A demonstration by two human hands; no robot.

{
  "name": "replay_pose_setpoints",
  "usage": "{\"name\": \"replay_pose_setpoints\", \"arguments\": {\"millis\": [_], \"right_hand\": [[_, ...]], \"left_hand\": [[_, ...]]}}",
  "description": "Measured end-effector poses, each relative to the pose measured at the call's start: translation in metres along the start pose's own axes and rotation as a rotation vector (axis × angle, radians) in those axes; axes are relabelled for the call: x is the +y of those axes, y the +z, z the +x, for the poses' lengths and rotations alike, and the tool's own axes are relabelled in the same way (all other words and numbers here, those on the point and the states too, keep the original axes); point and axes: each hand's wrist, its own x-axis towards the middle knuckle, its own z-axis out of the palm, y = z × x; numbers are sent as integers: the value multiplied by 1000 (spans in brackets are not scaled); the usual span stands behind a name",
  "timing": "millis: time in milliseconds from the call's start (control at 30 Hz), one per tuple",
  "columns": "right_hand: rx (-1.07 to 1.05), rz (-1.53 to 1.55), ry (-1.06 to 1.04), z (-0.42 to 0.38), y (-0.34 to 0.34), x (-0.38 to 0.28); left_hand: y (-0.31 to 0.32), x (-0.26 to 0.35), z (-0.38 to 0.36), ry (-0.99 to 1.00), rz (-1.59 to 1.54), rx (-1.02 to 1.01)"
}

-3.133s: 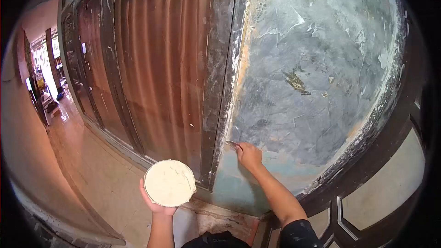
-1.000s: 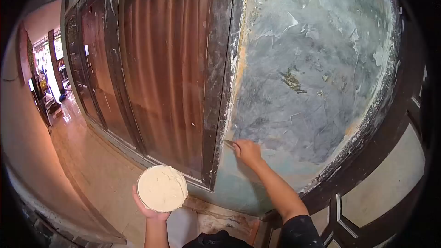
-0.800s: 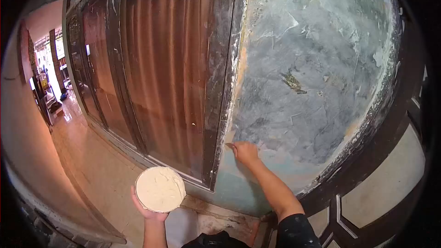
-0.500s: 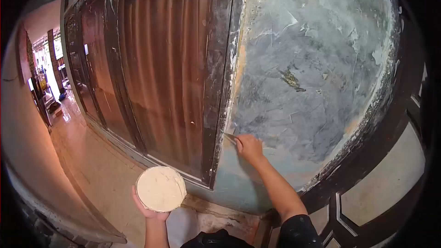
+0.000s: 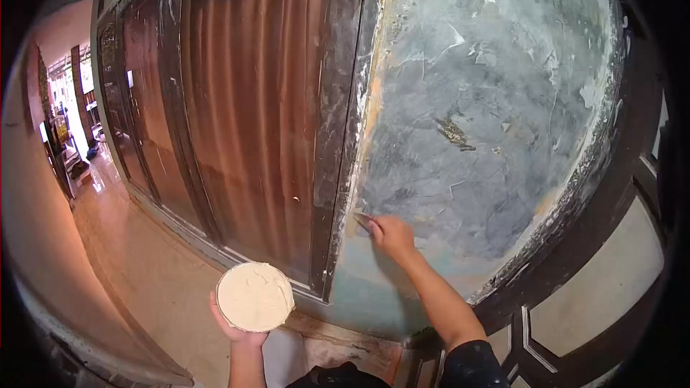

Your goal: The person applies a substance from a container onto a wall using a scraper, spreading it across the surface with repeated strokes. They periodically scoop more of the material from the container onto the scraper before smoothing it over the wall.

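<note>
My right hand [image 5: 392, 235] is closed round a small putty knife [image 5: 364, 221], whose blade lies against the left edge of the grey-green patched wall [image 5: 460, 172], beside the dark window frame [image 5: 336, 205]. Low at the centre left, my left hand [image 5: 231, 325] holds up a round container of cream-coloured paste [image 5: 254, 297] from its left side and below. The paste has an uneven surface. White smears and a rough brownish spot [image 5: 456, 134] mark the wall.
Left of the wall are glass panes with a reddish-brown curtain [image 5: 251, 115] behind them. A tiled floor [image 5: 136, 244] leads to a bright opening at the far left. At the right stands dark panelling with pale panels [image 5: 611, 280].
The view has shifted slightly. My right hand and the knife sit a little lower against the wall edge, and the blade's angle has changed. My left hand still holds the container.
</note>
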Motion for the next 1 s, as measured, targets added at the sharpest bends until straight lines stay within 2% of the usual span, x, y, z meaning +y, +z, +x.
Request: {"name": "replay_pose_setpoints", "arguments": {"millis": [67,100,167,267,300,367,500,567,600,667,733,800,900,967,1000], "right_hand": [[-315,-140,42,-35,26,3],[-317,-142,40,-38,36,9],[-528,-363,22,-36,50,20],[-206,-181,155,12,3,10],[-208,-177,158,24,-15,4],[121,-27,125,37,-36,-3],[89,18,37,-6,-5,4],[-259,-82,-12,-39,28,11],[-255,-83,-16,-43,34,13],[-394,-186,-12,-46,45,19],[-239,-191,54,-12,20,16],[76,-63,119,24,-16,14],[147,48,204,61,-85,-14],[187,237,124,68,-111,-26],[100,263,102,67,-123,-36]], "left_hand": [[-7,-2,2,-8,42,-34],[-9,-4,2,-12,87,-70],[-5,-3,1,-32,64,-60],[-4,1,3,0,28,-11],[-4,2,3,-1,32,-8],[-6,2,3,13,50,1],[-8,-1,2,17,57,-20],[-13,-2,2,4,2,0],[-7,-3,0,3,45,-30],[-2,-4,-1,9,87,-63],[-6,-3,2,6,84,-47],[-6,-3,3,8,113,-48],[3,-11,9,-22,109,-56],[10,-20,16,-45,87,-84],[15,-25,19,-87,85,-97]]}}
